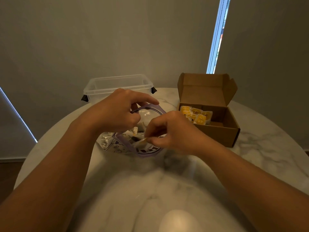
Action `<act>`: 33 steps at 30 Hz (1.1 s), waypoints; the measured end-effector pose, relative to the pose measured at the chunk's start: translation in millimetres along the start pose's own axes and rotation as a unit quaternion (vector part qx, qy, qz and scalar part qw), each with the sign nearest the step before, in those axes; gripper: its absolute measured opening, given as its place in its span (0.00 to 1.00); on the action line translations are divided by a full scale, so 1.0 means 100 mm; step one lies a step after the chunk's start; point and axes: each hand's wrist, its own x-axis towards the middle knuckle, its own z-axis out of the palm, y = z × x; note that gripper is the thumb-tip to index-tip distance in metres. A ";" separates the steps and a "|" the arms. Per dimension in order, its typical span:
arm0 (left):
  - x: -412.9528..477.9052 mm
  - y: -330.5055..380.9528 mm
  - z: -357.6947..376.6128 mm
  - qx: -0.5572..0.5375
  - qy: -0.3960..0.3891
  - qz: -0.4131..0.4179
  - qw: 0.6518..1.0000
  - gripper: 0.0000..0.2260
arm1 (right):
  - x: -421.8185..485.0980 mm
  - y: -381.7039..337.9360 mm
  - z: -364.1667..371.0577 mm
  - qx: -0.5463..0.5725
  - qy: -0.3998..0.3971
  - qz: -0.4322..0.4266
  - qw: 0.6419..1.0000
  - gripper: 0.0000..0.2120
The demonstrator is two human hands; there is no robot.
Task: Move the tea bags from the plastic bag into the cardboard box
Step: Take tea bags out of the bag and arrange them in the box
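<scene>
A clear plastic bag (115,144) with a purple zip rim lies on the round marble table (175,190), its mouth held wide. My left hand (117,111) grips the far side of the rim. My right hand (168,131) reaches into the mouth and pinches a tea bag (142,142) at the near rim. More tea bags lie inside the bag, partly hidden by my hands. The brown cardboard box (222,133) stands to the right with its lid up. Several yellow tea bags (195,114) lie in its left half.
An empty clear plastic tub (103,87) with black clips stands behind the bag at the table's far edge. Behind the table are closed blinds, with a bright slit of window (217,36) above the box.
</scene>
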 end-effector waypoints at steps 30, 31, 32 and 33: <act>0.02 -0.05 0.02 -0.002 0.007 0.033 0.999 0.29 | 0.01 0.70 -1.22 0.011 -0.003 0.300 0.954 0.04; 0.02 -0.04 0.01 -0.002 0.009 0.032 0.999 0.29 | 0.02 0.70 -1.20 0.011 -0.022 0.310 0.950 0.04; 0.02 -0.04 0.01 -0.001 0.010 0.033 0.999 0.29 | 0.02 0.71 -1.18 0.007 -0.035 0.318 0.947 0.04; 0.02 -0.04 0.02 0.001 0.010 0.034 0.999 0.29 | 0.03 0.71 -1.16 0.001 -0.042 0.324 0.945 0.04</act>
